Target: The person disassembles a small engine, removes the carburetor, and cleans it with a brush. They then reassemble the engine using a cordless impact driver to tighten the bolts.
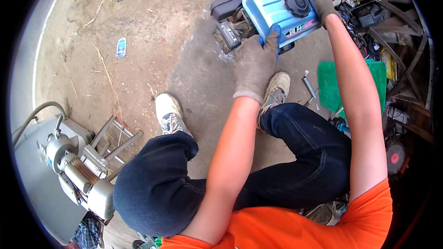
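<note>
Blue tank [265, 7], black cap [296, 3] on top, insides hidden from view: gloved left hand [255, 62] grips its near edge, gloved right hand [321, 0] clasps its right end!

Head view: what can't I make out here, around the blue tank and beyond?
In the head view:
Underside of the blue tank: hidden by its own top.
How far the right hand curls under: hidden by the tank.
Green object: partly behind the right forearm.
Checked cloth: cut off by the dark rim.
Pile at right: many parts too small to identify.
</note>
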### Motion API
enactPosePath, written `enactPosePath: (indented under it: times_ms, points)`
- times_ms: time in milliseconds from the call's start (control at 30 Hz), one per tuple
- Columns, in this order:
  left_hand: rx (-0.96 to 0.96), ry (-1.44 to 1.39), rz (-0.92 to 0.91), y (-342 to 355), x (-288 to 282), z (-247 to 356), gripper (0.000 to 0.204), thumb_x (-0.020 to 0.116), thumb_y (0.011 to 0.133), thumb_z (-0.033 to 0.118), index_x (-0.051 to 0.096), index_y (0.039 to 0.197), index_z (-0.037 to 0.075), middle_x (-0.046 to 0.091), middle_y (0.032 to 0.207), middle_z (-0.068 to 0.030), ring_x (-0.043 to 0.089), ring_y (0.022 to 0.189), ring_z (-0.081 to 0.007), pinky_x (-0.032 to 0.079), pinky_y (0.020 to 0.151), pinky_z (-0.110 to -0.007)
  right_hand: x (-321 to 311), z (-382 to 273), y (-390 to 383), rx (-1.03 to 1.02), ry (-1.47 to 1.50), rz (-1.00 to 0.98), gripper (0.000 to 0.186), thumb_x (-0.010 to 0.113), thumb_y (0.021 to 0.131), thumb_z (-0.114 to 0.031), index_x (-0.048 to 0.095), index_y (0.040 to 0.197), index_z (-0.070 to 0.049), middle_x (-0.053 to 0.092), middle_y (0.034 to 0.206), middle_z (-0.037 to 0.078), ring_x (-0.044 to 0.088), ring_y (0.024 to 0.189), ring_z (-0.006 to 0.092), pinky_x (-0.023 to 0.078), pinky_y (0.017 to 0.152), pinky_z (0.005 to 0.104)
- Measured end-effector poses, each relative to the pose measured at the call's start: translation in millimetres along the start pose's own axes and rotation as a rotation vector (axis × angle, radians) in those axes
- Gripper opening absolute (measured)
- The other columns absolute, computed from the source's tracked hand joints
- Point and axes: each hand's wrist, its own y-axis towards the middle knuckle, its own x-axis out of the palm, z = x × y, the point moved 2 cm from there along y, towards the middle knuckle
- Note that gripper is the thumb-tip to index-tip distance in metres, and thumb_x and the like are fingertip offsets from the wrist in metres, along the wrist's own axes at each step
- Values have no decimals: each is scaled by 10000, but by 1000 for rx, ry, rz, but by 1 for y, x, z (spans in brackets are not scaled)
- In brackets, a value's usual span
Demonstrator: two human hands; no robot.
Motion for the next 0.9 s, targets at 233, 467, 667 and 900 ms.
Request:
enactPosePath:
  times_ms: [233,467,667,900]
  points:
    - [5,-11,70,-5,7,2,522,556,976,471,723,889,-16,676,764,-247,665,776,-429,510,756,-487,-5,10,-2,175,43,49,691,518,900,-566,639,1100,84,680,1004,260,634,934,334,437,911,409]
    - [4,-101,38,-11,6,-2,455,560,984,409,718,940,-15,679,781,-236,665,803,-438,500,748,-500,-5,-4,-6,228,88,-34,787,513,861,-595,630,1162,122,623,1190,357,613,1140,449,418,1008,447]
    - [-35,-93,-51,-12,6,2,428,557,987,386,701,1078,-7,683,896,-270,659,890,-442,495,782,-499,-3,14,0,206,65,-52,771,505,876,-586,625,1171,116,636,1148,350,622,1116,435,415,1009,421]
    - [1,-38,-29,-12,5,-3,405,537,1000,356,681,1054,-18,696,875,-240,671,880,-418,512,795,-485,-1,4,-5,193,112,-50,749,504,893,-577,617,1189,102,631,1177,343,594,1156,453,405,1014,417]
